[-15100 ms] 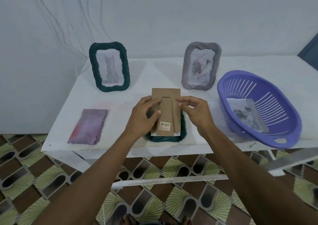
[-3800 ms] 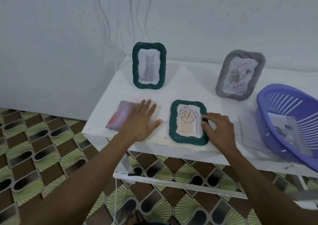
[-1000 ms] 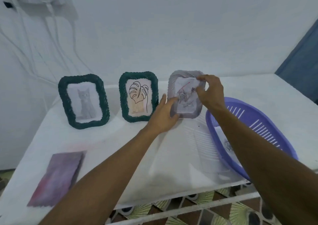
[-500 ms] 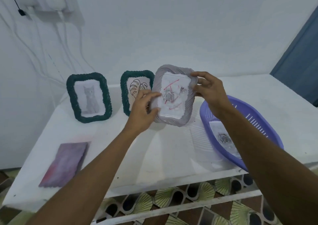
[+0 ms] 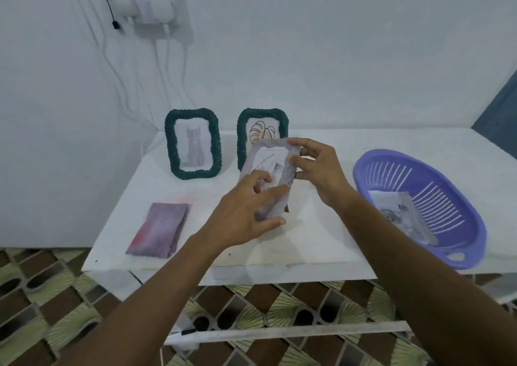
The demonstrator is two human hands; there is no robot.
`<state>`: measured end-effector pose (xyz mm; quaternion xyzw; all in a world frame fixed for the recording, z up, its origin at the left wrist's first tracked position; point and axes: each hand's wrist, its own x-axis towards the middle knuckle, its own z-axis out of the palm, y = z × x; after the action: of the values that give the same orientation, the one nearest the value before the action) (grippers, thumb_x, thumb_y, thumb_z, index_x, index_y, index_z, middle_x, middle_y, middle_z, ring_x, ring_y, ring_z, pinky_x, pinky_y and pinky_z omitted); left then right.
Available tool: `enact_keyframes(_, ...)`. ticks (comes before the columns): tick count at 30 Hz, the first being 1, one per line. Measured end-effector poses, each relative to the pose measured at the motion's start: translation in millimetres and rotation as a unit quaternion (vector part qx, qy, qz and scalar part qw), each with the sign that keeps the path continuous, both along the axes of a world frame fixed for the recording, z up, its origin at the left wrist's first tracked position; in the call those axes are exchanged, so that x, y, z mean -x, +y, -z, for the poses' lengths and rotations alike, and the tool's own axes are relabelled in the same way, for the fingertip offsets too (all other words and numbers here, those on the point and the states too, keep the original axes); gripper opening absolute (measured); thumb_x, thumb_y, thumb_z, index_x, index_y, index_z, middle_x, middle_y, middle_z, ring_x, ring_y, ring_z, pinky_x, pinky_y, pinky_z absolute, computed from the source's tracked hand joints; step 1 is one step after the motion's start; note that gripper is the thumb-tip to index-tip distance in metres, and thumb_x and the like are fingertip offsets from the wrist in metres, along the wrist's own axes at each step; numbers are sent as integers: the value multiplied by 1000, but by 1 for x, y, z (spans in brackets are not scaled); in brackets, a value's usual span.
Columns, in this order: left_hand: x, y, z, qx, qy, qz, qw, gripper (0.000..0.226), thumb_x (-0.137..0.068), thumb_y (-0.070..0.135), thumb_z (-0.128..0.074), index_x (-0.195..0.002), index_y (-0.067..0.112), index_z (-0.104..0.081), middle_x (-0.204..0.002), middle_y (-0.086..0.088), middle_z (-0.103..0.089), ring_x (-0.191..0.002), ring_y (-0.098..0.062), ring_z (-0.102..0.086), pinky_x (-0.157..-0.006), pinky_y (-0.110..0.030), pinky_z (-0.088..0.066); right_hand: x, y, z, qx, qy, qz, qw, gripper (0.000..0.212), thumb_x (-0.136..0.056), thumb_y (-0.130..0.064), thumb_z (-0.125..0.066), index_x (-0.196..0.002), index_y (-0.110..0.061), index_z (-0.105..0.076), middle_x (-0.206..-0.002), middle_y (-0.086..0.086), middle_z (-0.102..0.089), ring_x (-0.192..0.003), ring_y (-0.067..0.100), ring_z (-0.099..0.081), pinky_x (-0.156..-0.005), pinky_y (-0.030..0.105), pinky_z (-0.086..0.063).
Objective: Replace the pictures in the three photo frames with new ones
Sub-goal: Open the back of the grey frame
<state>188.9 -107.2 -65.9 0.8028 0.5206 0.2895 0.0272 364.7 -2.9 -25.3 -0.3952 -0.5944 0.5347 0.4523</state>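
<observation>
A grey photo frame [image 5: 272,166] with a drawn picture in it is held tilted above the middle of the white table [image 5: 313,242]. My left hand [image 5: 243,214] grips its lower edge, and my right hand [image 5: 316,166] grips its upper right corner. Behind it, two green frames stand upright: one with a cat picture [image 5: 192,144] and one with a leaf drawing [image 5: 261,130], partly hidden by the grey frame. A loose picture [image 5: 402,214] lies in the purple basket [image 5: 458,225].
A purple-pink card [image 5: 159,230] lies flat on the table's front left. The basket sits at the table's right front edge. Cables hang from a wall socket [image 5: 148,4] at the upper left. Patterned floor tiles show below the table.
The grey frame has come down and toward me from the back of the table, tilting flatter. My left hand has shifted to its lower edge. The view has tipped downward.
</observation>
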Motion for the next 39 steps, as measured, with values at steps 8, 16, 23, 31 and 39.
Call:
enact_keyframes(8,-2,-12,3,32,54,-21,998,62,-84,37,-63,-141,32,-37,-110,1,-44,-80,-13,-44,-63,-24,-43,15,-17,-14,-27,-44,-38,998,29,-89,-2,-65,-113,-17,-69,-104,12,-67,-96,23,-70,-71,36,-61)
enact_keyframes(16,3,-23,4,146,-273,-24,951,60,-78,13,-75,-126,31,-44,-109,2,-55,-82,-12,-64,-63,-21,-54,-4,-18,12,-98,-142,-64,983,29,-91,-15,-64,-115,-31,-70,-122,-11,-65,-114,6,-58,-93,26,-48)
enact_keyframes(23,18,-25,28,224,-394,-10,891,69,-80,8,-75,-135,32,-41,-131,4,-48,-87,-9,-67,-81,-36,-58,-25,-24,66,-70,-218,-76,970,37,-80,-26,-78,-115,-36,-69,-137,-2,-43,-122,12,-46,-102,30,-44)
enact_keyframes(31,34,-24,66,227,-104,-64,966,83,-80,42,-72,-149,36,-25,-137,6,-42,-120,-6,-37,-102,-25,-33,-26,-40,101,-108,-313,-52,942,40,-79,-23,-78,-114,-36,-66,-140,2,-29,-124,6,-33,-103,21,-33)
enact_keyframes(39,41,-25,79,214,-16,-103,971,81,-71,68,-46,-145,41,-29,-145,10,-32,-138,-11,-19,-111,-38,-18,-25,-44,122,-156,-412,0,898,36,-82,-45,-70,-117,-44,-63,-136,-4,-43,-119,19,-39,-96,38,-30)
